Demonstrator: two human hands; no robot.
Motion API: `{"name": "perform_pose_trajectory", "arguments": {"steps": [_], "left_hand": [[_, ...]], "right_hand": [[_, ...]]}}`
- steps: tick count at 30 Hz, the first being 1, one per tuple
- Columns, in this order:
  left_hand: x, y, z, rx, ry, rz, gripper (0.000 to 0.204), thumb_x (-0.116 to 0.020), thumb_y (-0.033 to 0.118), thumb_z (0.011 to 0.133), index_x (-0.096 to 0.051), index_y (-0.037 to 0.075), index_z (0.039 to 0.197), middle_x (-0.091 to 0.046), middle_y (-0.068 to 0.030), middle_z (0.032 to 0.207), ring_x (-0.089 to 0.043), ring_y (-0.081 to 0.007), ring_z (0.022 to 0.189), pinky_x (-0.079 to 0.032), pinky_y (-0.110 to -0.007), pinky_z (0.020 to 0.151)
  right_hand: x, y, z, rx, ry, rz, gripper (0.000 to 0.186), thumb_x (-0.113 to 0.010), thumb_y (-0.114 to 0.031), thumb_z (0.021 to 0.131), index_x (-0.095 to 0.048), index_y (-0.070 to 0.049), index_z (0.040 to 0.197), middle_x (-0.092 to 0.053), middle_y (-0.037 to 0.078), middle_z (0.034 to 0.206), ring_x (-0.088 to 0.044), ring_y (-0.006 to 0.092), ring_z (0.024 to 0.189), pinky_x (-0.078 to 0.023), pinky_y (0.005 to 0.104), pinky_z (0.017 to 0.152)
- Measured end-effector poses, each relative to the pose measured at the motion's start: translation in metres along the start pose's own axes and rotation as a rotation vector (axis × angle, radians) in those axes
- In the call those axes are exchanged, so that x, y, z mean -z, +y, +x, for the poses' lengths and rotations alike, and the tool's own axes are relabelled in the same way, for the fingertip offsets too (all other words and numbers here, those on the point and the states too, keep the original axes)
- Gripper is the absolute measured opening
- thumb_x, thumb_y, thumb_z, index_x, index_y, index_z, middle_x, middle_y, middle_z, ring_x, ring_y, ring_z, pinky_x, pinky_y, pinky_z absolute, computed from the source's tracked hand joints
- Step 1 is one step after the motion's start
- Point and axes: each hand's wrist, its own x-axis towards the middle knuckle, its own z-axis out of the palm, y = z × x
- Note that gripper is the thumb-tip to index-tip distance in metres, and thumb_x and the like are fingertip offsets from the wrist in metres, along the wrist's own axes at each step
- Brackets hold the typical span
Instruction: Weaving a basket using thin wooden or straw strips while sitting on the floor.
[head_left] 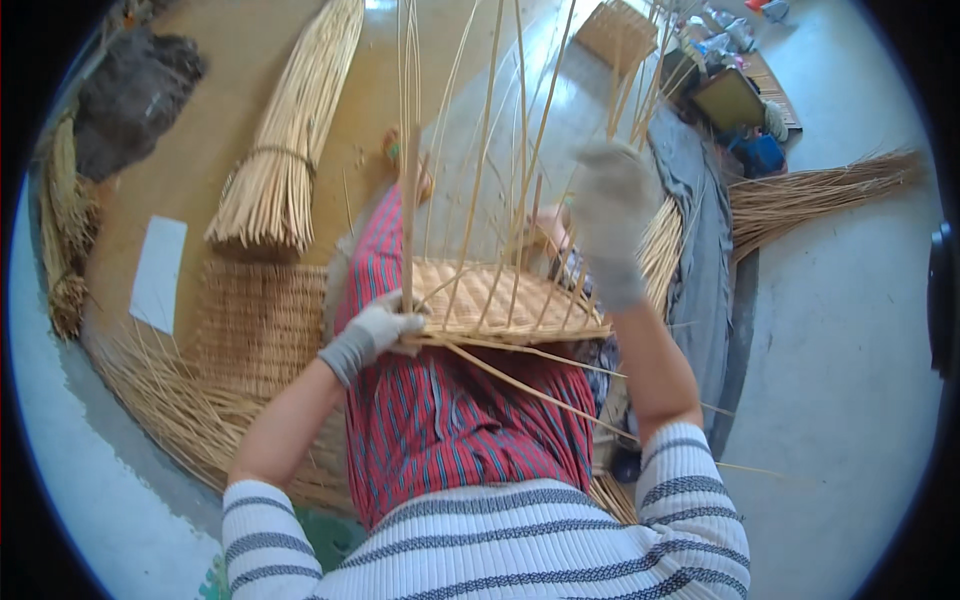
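Note:
A partly woven wicker basket (480, 290) rests across my lap, its flat woven base lying level. Tall thin wicker stakes (487, 130) rise from its edges, and two loose weaver ends (530, 385) trail from the near edge to the right. My left hand (380, 326), in a pale work glove, is closed on the near left corner, at the foot of a thicker upright stick (409, 220). Raised above the basket's right side is my right hand (610, 220), gloved too. Motion smears its fingers, so whether it holds anything cannot be made out.
A tied bundle of pale rods (285, 160) lies ahead on the left, beside a woven panel (258, 325). Loose wicker (180, 400) spreads at the left. On the right are a grey cloth (705, 250), a brown rod bundle (820, 195) and assorted clutter (735, 95).

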Motion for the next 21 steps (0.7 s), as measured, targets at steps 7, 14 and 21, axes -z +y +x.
{"name": "perform_pose_trajectory", "arguments": {"steps": [7,14,21], "left_hand": [[0.01,-0.015,0.008,-0.171,-0.073,0.013,0.017,-0.07,0.016,0.096,-0.063,0.009,0.11,-0.061,-0.0006,0.096,-0.066,-0.0135,0.085,-0.064,-0.034,0.072],[0.011,-0.003,-0.003,-0.067,-0.051,-0.024,0.022,-0.073,0.02,0.096,-0.064,0.01,0.113,-0.06,0.0008,0.098,-0.066,-0.0134,0.089,-0.065,-0.034,0.076],[0.013,-0.009,-0.004,-0.09,-0.088,-0.055,0.024,-0.072,0.02,0.096,-0.064,0.01,0.116,-0.06,-0.0002,0.102,-0.066,-0.0141,0.091,-0.066,-0.034,0.075]], "right_hand": [[0.062,0.043,-0.255,-0.639,0.934,0.729,0.04,-0.044,-0.049,0.108,-0.054,-0.01,0.106,-0.037,-0.005,0.062,-0.04,0.0106,0.053,-0.053,0.0353,0.063],[-0.007,0.031,-0.224,-0.885,0.12,0.59,0.042,-0.061,-0.044,0.102,-0.064,-0.002,0.105,-0.07,0.009,0.091,-0.069,0.0208,0.081,-0.06,0.0373,0.075],[-0.108,-0.008,-0.194,-0.321,0.119,0.274,0.039,-0.053,0.0,0.104,-0.048,-0.005,0.142,-0.062,0.012,0.132,-0.061,0.0172,0.119,-0.049,0.0328,0.106]]}}
